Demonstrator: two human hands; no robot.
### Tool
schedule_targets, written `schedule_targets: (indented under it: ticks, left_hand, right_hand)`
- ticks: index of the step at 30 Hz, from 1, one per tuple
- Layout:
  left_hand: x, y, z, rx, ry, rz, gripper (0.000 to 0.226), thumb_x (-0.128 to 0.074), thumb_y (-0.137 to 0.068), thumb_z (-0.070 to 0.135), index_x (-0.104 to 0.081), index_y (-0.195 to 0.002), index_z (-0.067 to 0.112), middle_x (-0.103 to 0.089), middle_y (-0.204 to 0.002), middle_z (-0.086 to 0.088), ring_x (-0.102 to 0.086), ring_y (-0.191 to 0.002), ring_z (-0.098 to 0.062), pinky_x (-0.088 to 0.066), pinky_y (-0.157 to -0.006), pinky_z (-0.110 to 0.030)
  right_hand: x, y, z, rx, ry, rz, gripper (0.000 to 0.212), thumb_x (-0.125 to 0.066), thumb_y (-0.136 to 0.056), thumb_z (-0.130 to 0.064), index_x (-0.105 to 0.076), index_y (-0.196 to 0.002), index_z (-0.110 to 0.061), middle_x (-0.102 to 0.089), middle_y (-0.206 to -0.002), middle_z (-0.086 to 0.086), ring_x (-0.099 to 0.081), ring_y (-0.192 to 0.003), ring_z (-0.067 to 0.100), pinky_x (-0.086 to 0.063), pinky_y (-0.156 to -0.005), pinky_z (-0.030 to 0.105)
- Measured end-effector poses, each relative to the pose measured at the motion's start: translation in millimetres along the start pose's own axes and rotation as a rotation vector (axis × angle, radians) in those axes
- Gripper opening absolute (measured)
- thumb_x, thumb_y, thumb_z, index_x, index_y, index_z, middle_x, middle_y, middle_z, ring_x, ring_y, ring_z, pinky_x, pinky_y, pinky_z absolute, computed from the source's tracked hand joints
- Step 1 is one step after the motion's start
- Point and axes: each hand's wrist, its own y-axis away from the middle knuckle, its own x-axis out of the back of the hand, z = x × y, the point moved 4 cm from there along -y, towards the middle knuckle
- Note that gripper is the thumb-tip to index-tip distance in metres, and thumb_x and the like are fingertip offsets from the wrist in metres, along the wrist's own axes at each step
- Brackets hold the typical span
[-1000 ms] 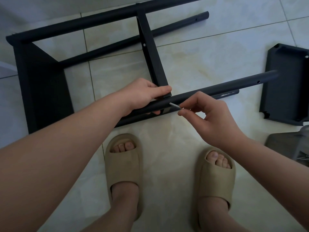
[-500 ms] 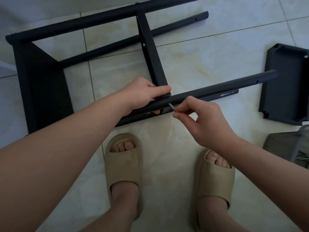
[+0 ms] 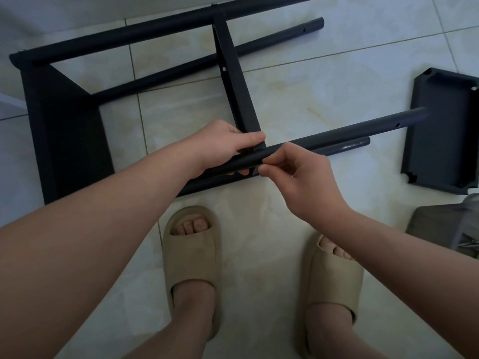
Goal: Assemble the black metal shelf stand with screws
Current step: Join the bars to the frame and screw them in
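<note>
The left hand (image 3: pixel 225 145) grips the black pole (image 3: pixel 344 134) where a flat bar (image 3: pixel 233 81) of the shelf stand (image 3: pixel 64 120) meets it. The right hand (image 3: pixel 300 177) pinches a tiny part against the pole's near side. The part is too hidden to name. A loose black tray (image 3: pixel 445 130) lies on the floor (image 3: pixel 311 86) to the right.

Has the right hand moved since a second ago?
Yes. The right hand has slid left along the raised tube, closer to the crossbar joint that the left hand grips.
</note>
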Motion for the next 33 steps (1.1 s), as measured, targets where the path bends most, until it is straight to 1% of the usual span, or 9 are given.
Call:
schedule_targets:
  ticks: [4, 7, 10, 13, 19, 24, 27, 29, 33]
  left_hand:
    - [1.4, 0.5, 1.0, 0.011, 0.018, -0.02, 0.039, -0.064, -0.094, 0.047, -0.078, -0.088, 0.011, -0.076, -0.074, -0.008, -0.074, -0.066, -0.016, -0.058, -0.059, -0.02]
    - [1.1, 0.0, 1.3, 0.008, 0.016, -0.017, 0.038, -0.063, -0.094, 0.046, -0.077, -0.089, 0.011, -0.076, -0.072, -0.007, -0.073, -0.066, -0.016, -0.057, -0.063, -0.022]
    - [0.6, -0.4, 0.8, 0.005, 0.001, -0.013, 0.039, -0.063, -0.095, 0.046, -0.077, -0.09, 0.01, -0.075, -0.07, -0.006, -0.072, -0.063, -0.014, -0.057, -0.06, -0.021]
    - [0.3, -1.5, 0.0, -0.005, 0.001, -0.022, 0.039, -0.063, -0.095, 0.046, -0.077, -0.091, 0.009, -0.077, -0.077, -0.008, -0.073, -0.066, -0.016, -0.058, -0.063, -0.024]
    - [0.8, -3.1, -1.4, -0.026, -0.004, -0.026, 0.038, -0.063, -0.095, 0.047, -0.078, -0.085, 0.013, -0.077, -0.076, -0.009, -0.073, -0.064, -0.015, -0.056, -0.058, -0.021]
    - [0.8, -5.8, -3.3, -0.045, 0.027, -0.026, 0.032, -0.066, -0.093, 0.043, -0.074, -0.091, 0.013, -0.077, -0.082, -0.007, -0.074, -0.068, -0.02, -0.058, -0.063, -0.029]
    - [2.2, -8.9, -6.0, -0.037, 0.05, -0.009, 0.033, -0.069, -0.092, 0.041, -0.069, -0.098, 0.009, -0.077, -0.086, -0.008, -0.075, -0.07, -0.025, -0.058, -0.063, -0.032]
    - [1.6, -9.6, -7.2, -0.032, 0.048, 0.003, 0.033, -0.07, -0.091, 0.041, -0.069, -0.096, 0.009, -0.077, -0.085, -0.009, -0.075, -0.069, -0.026, -0.058, -0.065, -0.035]
    - [0.7, -4.9, -3.8, -0.053, -0.063, 0.155, 0.032, -0.072, -0.088, 0.045, -0.07, -0.082, 0.014, -0.074, -0.076, -0.003, -0.068, -0.065, -0.012, -0.053, -0.068, -0.03]
  right_hand:
    - [0.6, 0.9, 4.4, -0.038, -0.048, 0.001, 0.009, -0.076, -0.089, -0.008, -0.069, -0.085, -0.012, -0.071, -0.078, 0.0, -0.064, -0.073, 0.016, -0.05, -0.066, 0.02]
    - [0.3, 0.4, 5.8, -0.082, -0.096, 0.0, 0.017, -0.077, -0.089, -0.008, -0.07, -0.082, -0.022, -0.073, -0.08, -0.001, -0.068, -0.079, 0.021, -0.055, -0.075, 0.034]
    - [1.1, 0.2, 4.5, -0.1, -0.126, -0.012, 0.02, -0.076, -0.089, -0.007, -0.071, -0.082, -0.025, -0.076, -0.084, 0.0, -0.072, -0.084, 0.02, -0.057, -0.084, 0.04]
    - [2.2, -1.1, 5.3, -0.124, -0.155, -0.044, 0.019, -0.074, -0.09, -0.004, -0.071, -0.085, -0.022, -0.077, -0.086, -0.001, -0.074, -0.087, 0.014, -0.059, -0.089, 0.037]
    - [-2.7, -4.7, 5.8, -0.212, -0.199, -0.022, 0.018, -0.068, -0.093, -0.001, -0.067, -0.082, -0.016, -0.077, -0.077, -0.004, -0.075, -0.079, 0.009, -0.059, -0.081, 0.026]
    - [-0.1, -7.7, 1.1, -0.208, -0.055, -0.001, 0.018, -0.072, -0.092, -0.011, -0.06, -0.08, -0.018, -0.076, -0.073, -0.008, -0.073, -0.073, 0.007, -0.055, -0.071, 0.027]
    - [3.2, -12.9, -3.6, -0.195, 0.157, -0.012, 0.023, -0.073, -0.09, -0.022, -0.054, -0.078, -0.025, -0.074, -0.072, -0.008, -0.071, -0.071, 0.015, -0.057, -0.069, 0.039]
    - [6.2, -15.6, -6.4, -0.179, 0.267, -0.019, 0.026, -0.075, -0.088, -0.03, -0.052, -0.076, -0.028, -0.073, -0.071, -0.006, -0.068, -0.071, 0.016, -0.057, -0.068, 0.042]
    - [9.7, -15.3, -12.5, -0.129, 0.382, -0.084, 0.025, -0.075, -0.088, -0.038, -0.054, -0.079, -0.027, -0.069, -0.071, -0.01, -0.06, -0.069, 0.01, -0.054, -0.067, 0.036]
